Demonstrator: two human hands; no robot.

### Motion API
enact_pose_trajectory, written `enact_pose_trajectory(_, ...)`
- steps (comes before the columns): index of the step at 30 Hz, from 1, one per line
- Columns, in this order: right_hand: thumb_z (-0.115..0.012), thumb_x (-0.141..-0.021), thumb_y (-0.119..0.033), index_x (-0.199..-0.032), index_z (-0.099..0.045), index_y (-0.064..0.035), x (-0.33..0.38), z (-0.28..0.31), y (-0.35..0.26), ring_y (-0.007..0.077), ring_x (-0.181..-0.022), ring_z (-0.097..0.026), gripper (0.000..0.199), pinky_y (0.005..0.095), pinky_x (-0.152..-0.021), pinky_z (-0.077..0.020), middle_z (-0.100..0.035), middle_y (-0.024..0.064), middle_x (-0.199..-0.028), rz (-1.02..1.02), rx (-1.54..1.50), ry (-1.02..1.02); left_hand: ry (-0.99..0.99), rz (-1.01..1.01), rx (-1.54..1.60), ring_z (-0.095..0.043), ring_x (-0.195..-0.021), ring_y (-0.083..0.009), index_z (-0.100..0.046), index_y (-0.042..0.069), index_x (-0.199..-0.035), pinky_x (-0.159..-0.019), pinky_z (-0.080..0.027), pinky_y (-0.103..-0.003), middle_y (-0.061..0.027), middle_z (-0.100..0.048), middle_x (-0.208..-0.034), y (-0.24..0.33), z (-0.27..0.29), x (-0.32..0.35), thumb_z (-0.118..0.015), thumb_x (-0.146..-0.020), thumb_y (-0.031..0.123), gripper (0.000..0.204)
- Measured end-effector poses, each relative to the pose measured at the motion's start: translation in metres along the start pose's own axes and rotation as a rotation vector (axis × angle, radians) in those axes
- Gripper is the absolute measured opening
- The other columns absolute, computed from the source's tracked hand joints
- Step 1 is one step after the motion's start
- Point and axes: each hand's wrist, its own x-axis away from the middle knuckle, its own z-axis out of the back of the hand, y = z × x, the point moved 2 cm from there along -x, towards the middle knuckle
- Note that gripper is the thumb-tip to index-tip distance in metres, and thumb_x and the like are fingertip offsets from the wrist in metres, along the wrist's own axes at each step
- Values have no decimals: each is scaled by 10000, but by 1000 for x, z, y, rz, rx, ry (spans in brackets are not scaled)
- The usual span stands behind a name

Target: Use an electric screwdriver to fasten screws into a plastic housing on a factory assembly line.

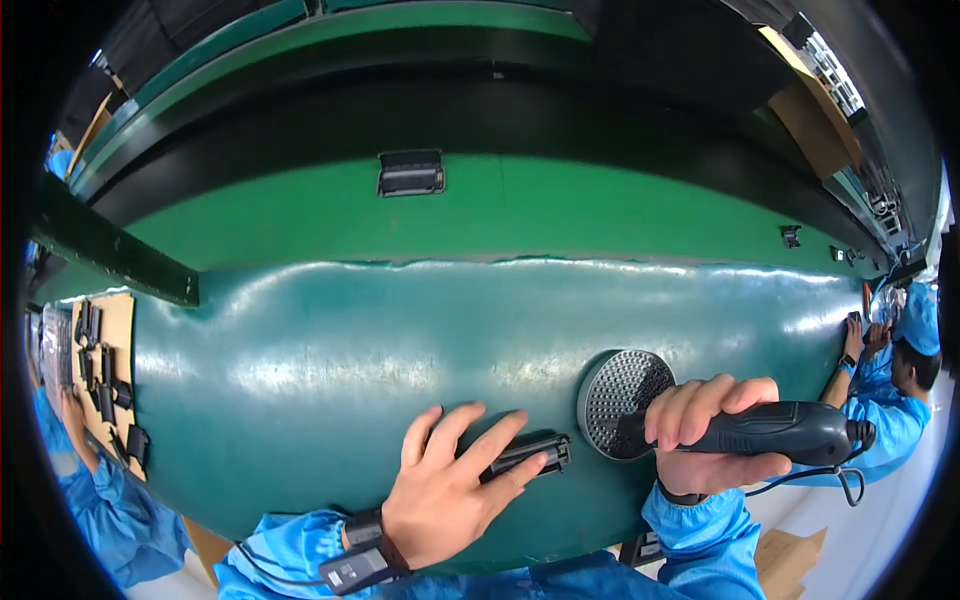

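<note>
My right hand (pixel 710 420) is wrapped round a black electric screwdriver (pixel 775 430), whose cord trails off at the right. Its front end is over a round grey dish (pixel 605 395) with a dimpled surface. Small dark pieces, probably screws, lie toward the dish's right side. On the green table mat my left hand (pixel 445 490) steadies a small black plastic housing (pixel 540 456) between thumb and fingers, the other fingers spread out. The hand hides part of the housing.
A similar black housing (pixel 410 173) rests on the green conveyor belt (pixel 560 205) beyond the mat; small parts (pixel 791 237) lie farther right. At left, black parts sit on a cardboard sheet (pixel 123 340) near a co-worker's hand (pixel 75 420). Another person (pixel 895 400) works at right. A green post (pixel 120 240) stands left.
</note>
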Motion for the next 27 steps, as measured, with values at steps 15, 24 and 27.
enact_pose_trajectory(15,-701,-1004,-556,-1117,-482,-63,20,-47,-18,247,-524,-625,551,386,-431,-560,-633,120,-729,183,107,-241,23,44,-23,-436,-1446,-404,-808,360,-1217,-1177,-324,-684,13,-554,-1553,-3,-4,5,-840,-832,275,395)
enact_pose_trajectory(24,-686,-1000,-589,-1111,-466,-39,22,-48,0,232,-482,-602,602,386,-422,-564,-620,123,-697,215,82,-198,24,36,-10,-443,-1435,-402,-822,357,-1202,-1180,-316,-674,11,-567,-1541,-3,-6,3,-818,-836,271,376)
enact_pose_trajectory(27,-702,-994,-584,-1120,-474,-25,24,-48,2,235,-517,-623,616,390,-456,-579,-625,120,-704,222,81,-221,22,38,-21,-441,-1436,-407,-823,347,-1202,-1178,-313,-676,6,-567,-1541,-3,-6,4,-817,-836,271,375)
